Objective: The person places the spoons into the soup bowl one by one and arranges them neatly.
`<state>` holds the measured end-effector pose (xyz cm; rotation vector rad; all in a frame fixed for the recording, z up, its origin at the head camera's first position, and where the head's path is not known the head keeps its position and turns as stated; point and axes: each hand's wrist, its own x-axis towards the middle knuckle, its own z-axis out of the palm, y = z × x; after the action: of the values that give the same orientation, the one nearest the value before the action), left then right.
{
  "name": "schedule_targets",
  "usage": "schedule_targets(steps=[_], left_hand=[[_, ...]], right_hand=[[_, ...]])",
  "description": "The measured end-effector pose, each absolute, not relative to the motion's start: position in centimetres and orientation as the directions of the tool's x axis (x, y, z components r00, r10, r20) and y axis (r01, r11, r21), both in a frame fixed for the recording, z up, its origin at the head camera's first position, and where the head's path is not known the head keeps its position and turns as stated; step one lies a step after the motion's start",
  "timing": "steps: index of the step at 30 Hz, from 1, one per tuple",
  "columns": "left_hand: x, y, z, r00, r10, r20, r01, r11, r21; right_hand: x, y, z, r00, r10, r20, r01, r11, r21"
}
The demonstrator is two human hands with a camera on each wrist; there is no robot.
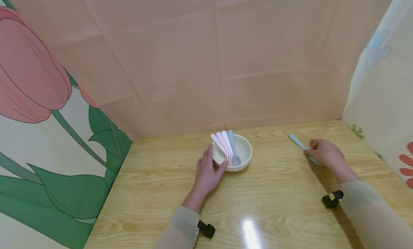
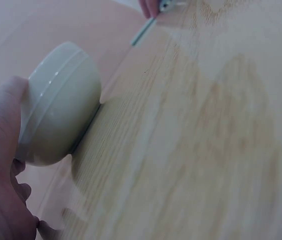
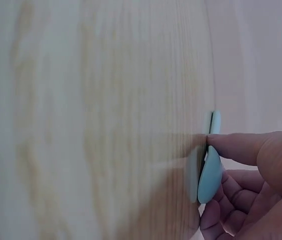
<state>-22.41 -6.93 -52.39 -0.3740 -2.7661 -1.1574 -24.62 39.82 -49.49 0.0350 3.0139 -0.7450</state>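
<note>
A white bowl [image 1: 246,148] stands at the middle back of the table. My left hand [image 1: 208,172] holds it by its left side, thumb at the near rim and fingers along the outside. Inside lean several spoons, handles over the far rim: pink ones [image 1: 222,143], a white one [image 1: 227,137] and a grey-blue one [image 1: 236,159]. At the right, a light blue spoon [image 1: 297,140] lies along the tabletop. The thumb and fingers of my right hand [image 1: 326,154] pinch it around its neck. In the right wrist view, its bowl end [image 3: 210,177] shows below the thumb, low over the wood.
The wooden table [image 1: 155,191] meets a pinkish-brown cloth backdrop [image 1: 180,62] at its back edge. A tulip-patterned panel [image 1: 25,69] borders the left, and a pale flowered wall [image 1: 387,109] the right. Each wrist carries a small black camera [image 1: 206,229].
</note>
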Motion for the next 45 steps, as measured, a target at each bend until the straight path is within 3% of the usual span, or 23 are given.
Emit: schedule_targets(steps=[31,45], left_hand=[[-22.4,-6.8,-52.4,-0.966,0.178,0.190,0.260,0.676,0.690],[-22.4,-6.8,-52.5,-0.968,0.177,0.177,0.250,0.676,0.693]], right_hand=[[-24.6,39.3,-48.9,-0.996,0.048,-0.079,0.081,0.868,-0.490],[-24.8,38.6,-49.7,-0.999,0.020,0.034,-0.002,0.835,-0.551]])
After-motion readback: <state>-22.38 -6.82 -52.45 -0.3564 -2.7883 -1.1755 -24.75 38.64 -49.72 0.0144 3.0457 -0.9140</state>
